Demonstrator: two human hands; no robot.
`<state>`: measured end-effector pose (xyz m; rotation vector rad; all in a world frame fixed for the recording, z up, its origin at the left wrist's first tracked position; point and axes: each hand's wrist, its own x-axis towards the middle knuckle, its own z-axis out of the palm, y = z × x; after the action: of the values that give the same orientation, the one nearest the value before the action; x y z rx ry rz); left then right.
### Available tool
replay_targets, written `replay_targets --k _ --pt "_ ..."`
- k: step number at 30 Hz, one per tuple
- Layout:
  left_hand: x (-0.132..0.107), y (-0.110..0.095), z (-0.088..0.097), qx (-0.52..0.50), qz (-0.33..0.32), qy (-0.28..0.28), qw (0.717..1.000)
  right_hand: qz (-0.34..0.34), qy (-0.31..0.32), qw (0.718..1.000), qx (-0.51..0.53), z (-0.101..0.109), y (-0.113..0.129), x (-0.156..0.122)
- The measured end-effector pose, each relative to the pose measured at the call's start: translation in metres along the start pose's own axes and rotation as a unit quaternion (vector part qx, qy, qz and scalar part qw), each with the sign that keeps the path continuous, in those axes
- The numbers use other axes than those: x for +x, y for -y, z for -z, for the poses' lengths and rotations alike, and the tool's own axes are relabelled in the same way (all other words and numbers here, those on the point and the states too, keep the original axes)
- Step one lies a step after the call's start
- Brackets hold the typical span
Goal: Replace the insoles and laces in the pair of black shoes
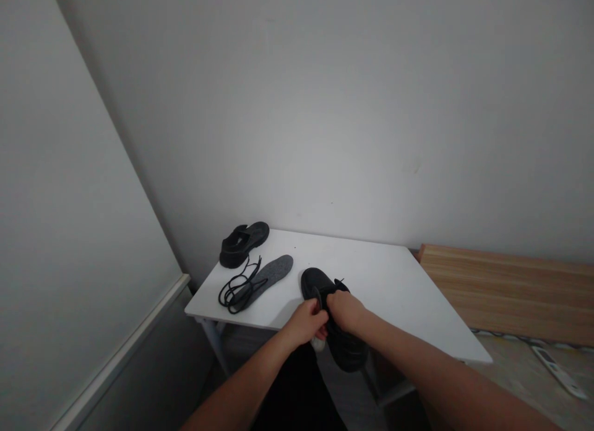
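A black shoe (351, 352) lies at the front edge of the white table (387, 267), toe pointing to the wall and heel toward me. My left hand (307, 323) is closed on the shoe's left side, pinching the flap by its opening. Against the other side of the opening, my right hand (344, 309) has its fingers curled shut; what they grip is hidden. A thin black end, perhaps lace, sticks up beside the right knuckles. To the left rest a grey insole (276, 270) and a tangle of black shoelace (231, 293) partly across it.
A second black shoe (244, 242) stands at the table's back left corner, its opening loose. Behind is a white wall (325, 109). On the right are a wood-grain board (505, 288) and a white power strip (559, 370) lower down. A white panel (83, 202) rises on the left.
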<state>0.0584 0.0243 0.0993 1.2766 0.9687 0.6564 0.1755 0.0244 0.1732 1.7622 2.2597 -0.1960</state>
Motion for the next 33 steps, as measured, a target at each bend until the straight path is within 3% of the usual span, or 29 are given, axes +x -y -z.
replay_targets --k 9,17,27,33 --pt "-0.001 -0.002 -0.001 -0.002 0.004 -0.003 1.0 -0.015 -0.023 1.0 0.015 -0.016 -0.001 0.001" --pt "-0.003 -0.005 -0.002 -0.008 0.002 -0.005 1.0 -0.014 -0.027 0.999 0.021 -0.017 0.0 0.002" --pt "-0.001 -0.003 0.003 0.001 0.012 0.0 1.0 0.075 -0.017 0.997 0.023 0.008 -0.019 -0.002" --pt "0.001 -0.002 0.001 -0.013 0.005 0.004 1.0 0.125 0.003 0.992 -0.015 0.006 -0.025 -0.006"
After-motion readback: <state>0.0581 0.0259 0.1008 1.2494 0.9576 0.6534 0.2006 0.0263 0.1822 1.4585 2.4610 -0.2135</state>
